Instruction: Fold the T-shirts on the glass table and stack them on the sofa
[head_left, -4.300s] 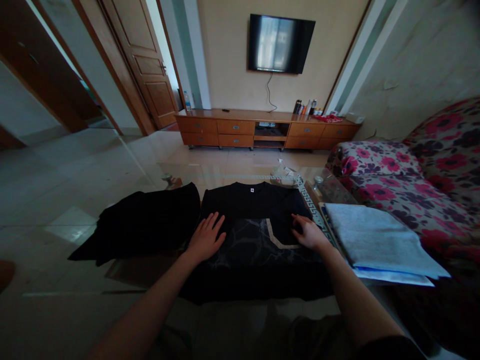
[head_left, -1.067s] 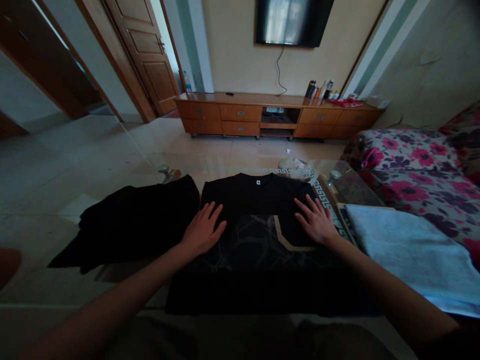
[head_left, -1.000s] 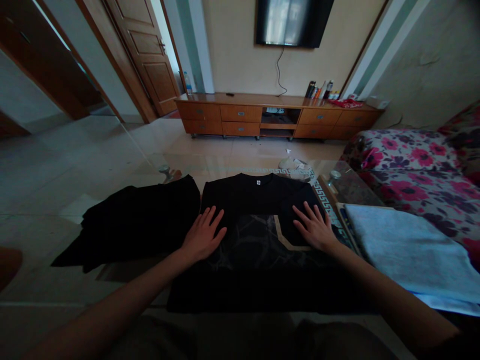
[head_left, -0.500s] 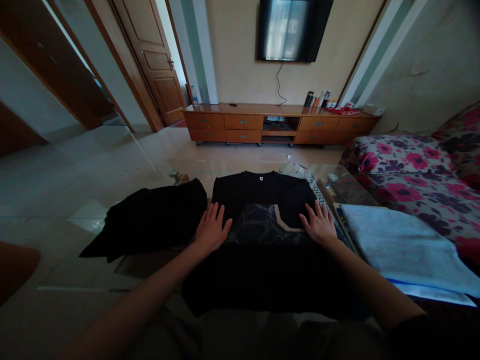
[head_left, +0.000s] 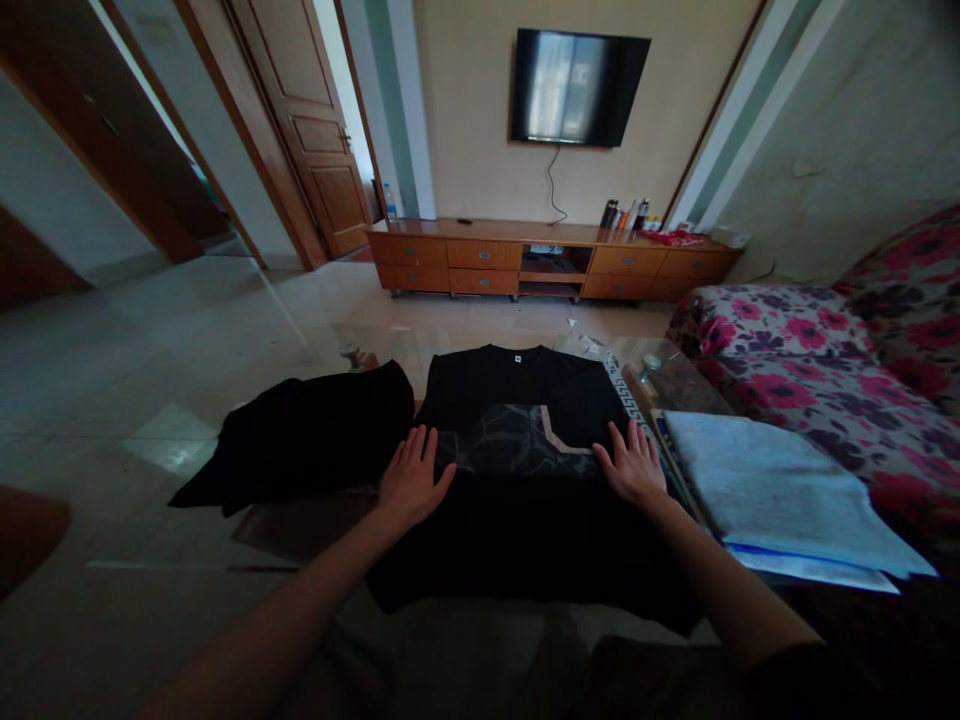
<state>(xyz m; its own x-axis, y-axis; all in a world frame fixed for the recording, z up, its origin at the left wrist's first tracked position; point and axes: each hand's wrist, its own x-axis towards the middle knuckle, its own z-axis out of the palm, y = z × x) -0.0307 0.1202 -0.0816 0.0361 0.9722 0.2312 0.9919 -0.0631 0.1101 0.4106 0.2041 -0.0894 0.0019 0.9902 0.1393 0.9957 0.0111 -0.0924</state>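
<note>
Dial: centred on the shirt, 12 o'clock straight ahead of you.
Black shirt (head_left: 525,530): spread out on the glass table (head_left: 697,375), directly before you, between your arms.
Left flank: dark folded garment (head_left: 307,435) at 9 to 10 o'clock, just beside the shirt; too dark to tell if they touch. It crowds the space beyond your left hand (head_left: 409,480).
Right flank: pale blue cloth pile (head_left: 772,490) at 3 o'clock, near your right forearm.
Far table edge: crumpled clear plastic (head_left: 589,343) at 1 o'clock, close past the shoulder.
Beyond the table: low wooden cabinet (head_left: 480,265) at 12, television (head_left: 581,88) on the wall above; flowered sofa (head_left: 795,370) at 2.
Shirt heading: neckline at 12, white neck label (head_left: 517,358) there; hem towards you at 6.
Long axis: neck to hem, 12 to 6. Grey patterned panel (head_left: 499,440) crosses it, roughly 9 to 3.
Left hand: at 9, released, palm down on the shirt, fingers spread.
Right hand (head_left: 634,465): at 3, likewise flat and released, fingertips by the shirt's side.
</note>
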